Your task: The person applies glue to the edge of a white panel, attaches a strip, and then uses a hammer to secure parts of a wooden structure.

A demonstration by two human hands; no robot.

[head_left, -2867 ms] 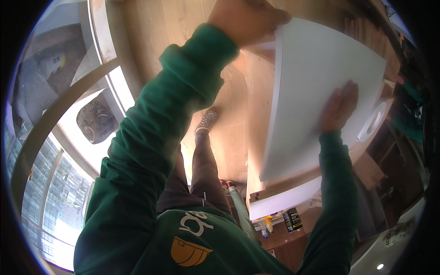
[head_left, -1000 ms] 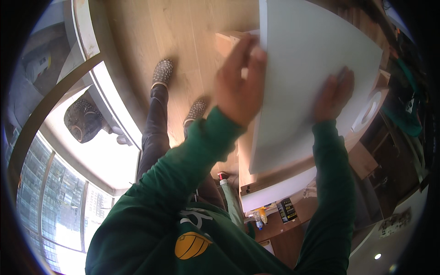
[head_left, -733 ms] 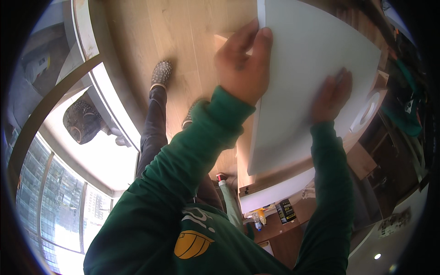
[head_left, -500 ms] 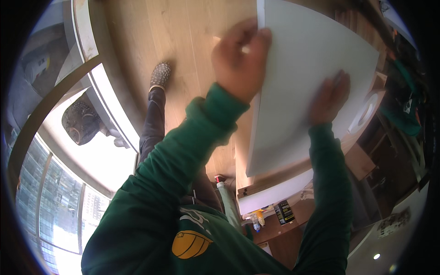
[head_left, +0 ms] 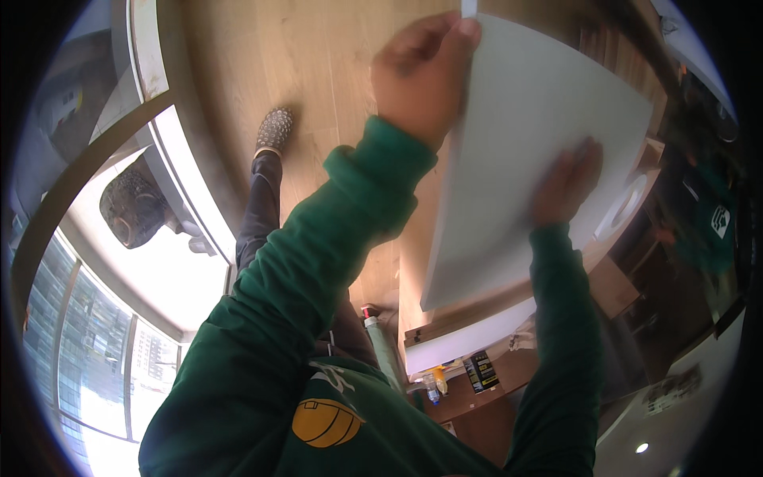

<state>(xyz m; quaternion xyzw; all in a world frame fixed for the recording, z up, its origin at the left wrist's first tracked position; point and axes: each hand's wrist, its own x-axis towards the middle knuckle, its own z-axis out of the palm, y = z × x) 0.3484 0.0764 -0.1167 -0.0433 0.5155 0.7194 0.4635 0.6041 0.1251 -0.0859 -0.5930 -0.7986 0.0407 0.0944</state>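
Note:
A flat white board (head_left: 540, 151) lies in front of me, its long left edge running away from me. At the far end of that edge, my left hand (head_left: 421, 75) is closed, thumb and fingers pinching a narrow white strip (head_left: 469, 8) that sticks out past the board's corner. My right hand (head_left: 568, 183) rests on the board's face near its right side, fingers stretched out and slightly blurred. Whether the strip is fixed along the whole edge cannot be made out.
A white ring-shaped roll (head_left: 622, 208) stands beside the board's right edge. Below the board, a black box (head_left: 482, 371) and a small bottle (head_left: 432, 389) lie on a brown surface. A pale green tube (head_left: 385, 350) leans near my legs. Large windows (head_left: 95, 350) are at left.
My left hand has moved farther along the board's left edge, toward its far corner. My right hand stays on the board. The whole view has shifted slightly.

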